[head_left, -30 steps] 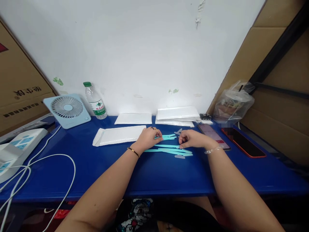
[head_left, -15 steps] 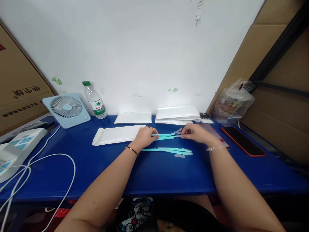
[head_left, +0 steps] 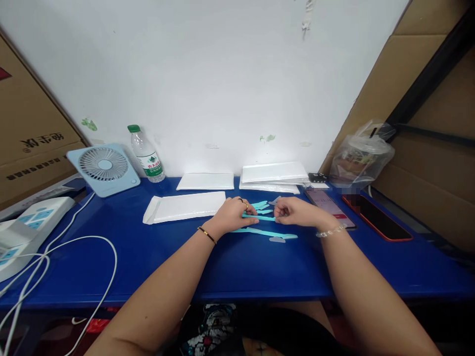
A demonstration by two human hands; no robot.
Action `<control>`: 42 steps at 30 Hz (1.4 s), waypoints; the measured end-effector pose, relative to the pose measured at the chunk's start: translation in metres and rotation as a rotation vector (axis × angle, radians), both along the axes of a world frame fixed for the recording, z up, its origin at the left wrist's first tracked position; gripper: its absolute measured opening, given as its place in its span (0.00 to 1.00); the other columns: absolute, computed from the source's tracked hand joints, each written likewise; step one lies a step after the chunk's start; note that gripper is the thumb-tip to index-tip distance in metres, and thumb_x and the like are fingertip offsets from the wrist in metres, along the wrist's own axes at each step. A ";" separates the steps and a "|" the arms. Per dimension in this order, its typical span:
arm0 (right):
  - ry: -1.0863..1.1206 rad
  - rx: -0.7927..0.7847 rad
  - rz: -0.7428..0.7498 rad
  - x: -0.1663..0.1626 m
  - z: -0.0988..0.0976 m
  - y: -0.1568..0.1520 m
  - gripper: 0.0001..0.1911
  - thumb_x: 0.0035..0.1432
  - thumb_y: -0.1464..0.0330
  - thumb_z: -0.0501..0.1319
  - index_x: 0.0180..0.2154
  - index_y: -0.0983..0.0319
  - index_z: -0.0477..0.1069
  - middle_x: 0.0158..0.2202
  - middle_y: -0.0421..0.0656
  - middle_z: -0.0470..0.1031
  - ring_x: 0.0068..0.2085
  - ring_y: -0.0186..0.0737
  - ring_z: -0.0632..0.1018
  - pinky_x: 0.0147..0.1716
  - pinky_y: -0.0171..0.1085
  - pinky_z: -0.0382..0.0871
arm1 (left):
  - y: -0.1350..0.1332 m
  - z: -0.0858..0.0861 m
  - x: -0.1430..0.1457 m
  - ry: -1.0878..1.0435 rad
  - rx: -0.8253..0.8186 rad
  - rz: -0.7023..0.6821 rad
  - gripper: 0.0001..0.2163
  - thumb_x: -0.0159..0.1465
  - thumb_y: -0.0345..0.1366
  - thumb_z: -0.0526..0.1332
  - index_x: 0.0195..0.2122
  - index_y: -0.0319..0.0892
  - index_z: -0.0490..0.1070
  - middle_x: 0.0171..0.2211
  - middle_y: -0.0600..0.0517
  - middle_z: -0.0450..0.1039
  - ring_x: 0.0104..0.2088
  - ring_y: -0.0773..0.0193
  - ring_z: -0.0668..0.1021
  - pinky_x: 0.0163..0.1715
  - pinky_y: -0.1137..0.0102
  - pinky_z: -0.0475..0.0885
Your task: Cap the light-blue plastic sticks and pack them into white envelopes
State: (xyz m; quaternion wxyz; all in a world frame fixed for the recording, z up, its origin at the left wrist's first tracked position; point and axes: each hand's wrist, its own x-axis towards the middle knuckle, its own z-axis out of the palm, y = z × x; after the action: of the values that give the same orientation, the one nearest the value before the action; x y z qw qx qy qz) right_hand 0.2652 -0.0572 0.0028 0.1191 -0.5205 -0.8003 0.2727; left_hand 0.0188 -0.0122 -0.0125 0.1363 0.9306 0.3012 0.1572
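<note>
A slim turquoise eyebrow razor [head_left: 262, 217] stretches between my two hands just above the table. My left hand [head_left: 237, 215] is closed on its left end, thumb and fingers pinching. At the other end, the fingertips of my right hand [head_left: 291, 212] pinch the tip; whether they also hold a clear cover is hidden. More turquoise razors [head_left: 260, 204] lie behind it, partly covered by my left hand. In front lies another turquoise razor [head_left: 270, 234], with a clear blade cover [head_left: 277, 240] beside it. A second clear cover [head_left: 273, 200] is by my right fingers.
A white padded envelope [head_left: 185, 206] lies left of my hands. More white envelopes [head_left: 274, 172] are stacked by the wall. Two phones [head_left: 328, 205] [head_left: 382, 217] lie right. A fan [head_left: 106, 165], water bottle [head_left: 147, 155], power strip [head_left: 35, 227] with cables and bagged cup [head_left: 359, 158] stand around.
My left hand has shifted right and towards me, now with a razor from the front pair. The earlier razors lie behind it. My right hand has come to that razor's tip.
</note>
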 end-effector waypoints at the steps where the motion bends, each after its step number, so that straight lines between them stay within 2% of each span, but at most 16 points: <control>1: 0.013 0.033 0.001 -0.001 0.000 0.001 0.09 0.49 0.64 0.60 0.31 0.63 0.72 0.32 0.43 0.69 0.30 0.36 0.69 0.29 0.34 0.63 | 0.000 0.000 0.001 0.008 -0.003 -0.006 0.10 0.60 0.45 0.59 0.35 0.47 0.76 0.34 0.53 0.75 0.39 0.61 0.73 0.38 0.70 0.65; 8: 0.049 0.118 -0.027 0.001 -0.004 0.006 0.09 0.53 0.63 0.59 0.32 0.62 0.72 0.33 0.43 0.71 0.33 0.37 0.71 0.32 0.35 0.63 | 0.001 0.000 0.006 -0.012 0.016 0.129 0.07 0.59 0.40 0.60 0.31 0.47 0.76 0.33 0.55 0.77 0.37 0.62 0.73 0.34 0.71 0.64; 11: 0.021 0.142 -0.100 0.007 -0.004 0.008 0.07 0.52 0.66 0.59 0.30 0.62 0.73 0.33 0.43 0.72 0.33 0.37 0.72 0.32 0.35 0.64 | 0.005 -0.001 0.002 0.011 0.040 0.187 0.07 0.60 0.39 0.59 0.29 0.46 0.76 0.32 0.55 0.76 0.36 0.62 0.73 0.35 0.69 0.63; 14: 0.009 0.204 -0.204 0.011 -0.004 0.008 0.07 0.51 0.65 0.61 0.30 0.62 0.74 0.32 0.43 0.73 0.33 0.39 0.72 0.32 0.35 0.64 | 0.008 0.000 -0.005 0.017 0.013 0.241 0.08 0.60 0.41 0.58 0.33 0.47 0.76 0.32 0.55 0.76 0.36 0.62 0.73 0.34 0.70 0.63; 16: 0.025 0.234 -0.213 0.011 -0.005 0.008 0.08 0.51 0.64 0.62 0.31 0.61 0.74 0.33 0.43 0.73 0.33 0.39 0.72 0.32 0.35 0.64 | 0.008 0.005 -0.010 0.004 -0.010 0.260 0.11 0.58 0.45 0.59 0.37 0.47 0.75 0.33 0.54 0.75 0.36 0.62 0.73 0.32 0.70 0.63; 20: 0.115 0.185 -0.096 -0.004 -0.006 0.006 0.10 0.54 0.62 0.59 0.31 0.62 0.74 0.33 0.43 0.72 0.32 0.37 0.73 0.32 0.35 0.65 | -0.002 0.021 -0.020 0.122 -0.139 0.109 0.16 0.51 0.52 0.63 0.32 0.46 0.75 0.31 0.54 0.73 0.32 0.63 0.73 0.28 0.72 0.62; 23: 0.115 0.129 -0.003 -0.022 -0.005 0.001 0.13 0.54 0.59 0.60 0.30 0.62 0.75 0.32 0.43 0.72 0.30 0.36 0.72 0.30 0.34 0.64 | -0.010 0.027 -0.023 0.288 -0.229 0.037 0.12 0.48 0.47 0.66 0.26 0.45 0.75 0.27 0.55 0.73 0.27 0.65 0.72 0.24 0.72 0.60; 26: 0.127 0.048 0.066 -0.038 -0.003 -0.004 0.14 0.53 0.58 0.61 0.33 0.62 0.75 0.30 0.42 0.74 0.29 0.36 0.71 0.28 0.33 0.63 | -0.014 0.028 -0.020 0.307 -0.259 0.043 0.09 0.52 0.44 0.64 0.26 0.44 0.74 0.26 0.55 0.73 0.26 0.66 0.71 0.23 0.73 0.59; 30: 0.173 -0.019 0.103 -0.040 0.001 -0.005 0.13 0.55 0.60 0.59 0.33 0.63 0.75 0.29 0.42 0.75 0.28 0.34 0.72 0.27 0.33 0.62 | -0.011 0.025 -0.014 0.250 -0.127 0.090 0.09 0.55 0.43 0.62 0.28 0.44 0.75 0.28 0.54 0.74 0.29 0.65 0.73 0.26 0.72 0.61; 34: 0.238 -0.016 -0.035 -0.025 0.004 -0.001 0.14 0.55 0.60 0.58 0.32 0.64 0.74 0.27 0.43 0.75 0.28 0.35 0.72 0.29 0.34 0.64 | -0.001 0.018 -0.011 0.201 0.007 0.156 0.09 0.56 0.43 0.63 0.27 0.43 0.74 0.29 0.53 0.74 0.29 0.64 0.74 0.28 0.71 0.61; 36: 0.276 -0.025 -0.084 -0.021 0.004 0.000 0.16 0.54 0.59 0.59 0.36 0.65 0.74 0.28 0.43 0.75 0.28 0.36 0.72 0.29 0.34 0.65 | 0.002 0.015 -0.009 0.169 0.031 0.158 0.09 0.56 0.43 0.63 0.27 0.43 0.75 0.29 0.52 0.74 0.30 0.64 0.74 0.29 0.71 0.61; 38: 0.284 -0.035 -0.071 -0.023 0.003 0.000 0.17 0.52 0.58 0.61 0.37 0.64 0.74 0.28 0.43 0.75 0.29 0.36 0.73 0.28 0.34 0.65 | 0.003 0.013 -0.006 0.145 0.049 0.147 0.10 0.56 0.44 0.63 0.28 0.43 0.75 0.30 0.52 0.74 0.31 0.64 0.74 0.30 0.71 0.62; 42: 0.247 -0.031 -0.070 -0.020 0.000 0.002 0.13 0.52 0.60 0.61 0.31 0.64 0.75 0.26 0.42 0.75 0.27 0.35 0.73 0.28 0.33 0.65 | 0.004 0.009 0.000 0.117 0.070 0.153 0.09 0.57 0.44 0.63 0.28 0.44 0.75 0.31 0.53 0.74 0.33 0.63 0.74 0.32 0.70 0.62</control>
State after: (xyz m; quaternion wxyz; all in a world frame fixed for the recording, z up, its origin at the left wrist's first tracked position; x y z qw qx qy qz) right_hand 0.2450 -0.0557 0.0029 0.2182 -0.5122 -0.7565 0.3431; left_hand 0.0186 -0.0081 -0.0032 0.0732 0.9167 0.3731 0.1229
